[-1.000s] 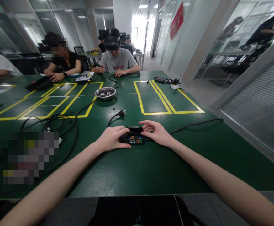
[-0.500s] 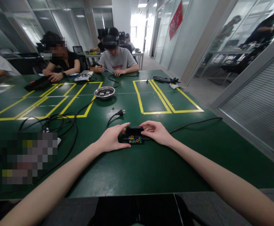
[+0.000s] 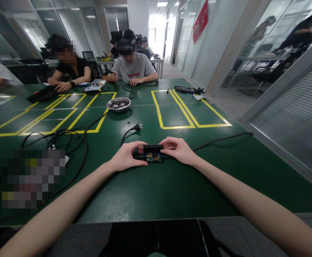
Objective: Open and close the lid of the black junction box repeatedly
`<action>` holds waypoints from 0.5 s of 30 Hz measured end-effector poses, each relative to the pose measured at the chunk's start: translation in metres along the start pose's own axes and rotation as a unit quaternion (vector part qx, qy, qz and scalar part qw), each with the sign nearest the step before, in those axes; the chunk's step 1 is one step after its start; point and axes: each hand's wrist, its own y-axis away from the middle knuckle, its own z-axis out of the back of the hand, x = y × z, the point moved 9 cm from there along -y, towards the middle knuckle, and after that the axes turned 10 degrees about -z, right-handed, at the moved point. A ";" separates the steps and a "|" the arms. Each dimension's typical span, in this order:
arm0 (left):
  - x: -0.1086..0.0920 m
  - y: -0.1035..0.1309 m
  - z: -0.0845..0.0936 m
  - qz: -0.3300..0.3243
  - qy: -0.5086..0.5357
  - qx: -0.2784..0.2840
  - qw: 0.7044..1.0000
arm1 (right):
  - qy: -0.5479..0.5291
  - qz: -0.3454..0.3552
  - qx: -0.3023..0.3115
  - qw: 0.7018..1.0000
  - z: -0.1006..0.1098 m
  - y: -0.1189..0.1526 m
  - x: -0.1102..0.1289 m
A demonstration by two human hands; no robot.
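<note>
An opened black power adapter lies on the green table in front of me. Its lower shell holds a circuit board (image 3: pixel 154 158) with copper-coloured ring coils. The black cover (image 3: pixel 153 147) is tilted up along the far side of the board. My right hand (image 3: pixel 179 151) pinches the cover's right end between thumb and curled fingers. My left hand (image 3: pixel 125 155) curves round the adapter's left end, its fingers at the cover's left edge and its thumb by the near left corner of the shell. Cords leave both ends of the adapter.
A black plug (image 3: pixel 137 127) lies beyond my left hand. Farther off stands a metal bowl (image 3: pixel 119 105) with small metal parts. At left are tangled cables (image 3: pixel 65 134) beside a blurred-out item (image 3: pixel 30 180). Yellow tape (image 3: pixel 177 127) marks the table (image 3: pixel 113 200). Co-workers sit opposite.
My left fingers have curled in closer to the cover's left edge, and its thumb has shifted slightly. The cover has tipped a little. My right hand keeps its hold.
</note>
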 end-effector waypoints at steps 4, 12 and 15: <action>0.000 0.000 0.000 -0.005 -0.005 -0.001 1.000 | 0.003 0.005 0.019 1.000 -0.001 0.000 0.000; -0.006 -0.001 -0.001 -0.028 -0.024 0.005 0.999 | 0.085 0.108 0.057 0.989 -0.004 0.010 0.022; -0.009 -0.001 -0.001 -0.043 -0.033 0.009 0.998 | 0.140 0.164 0.067 0.974 -0.008 0.016 0.031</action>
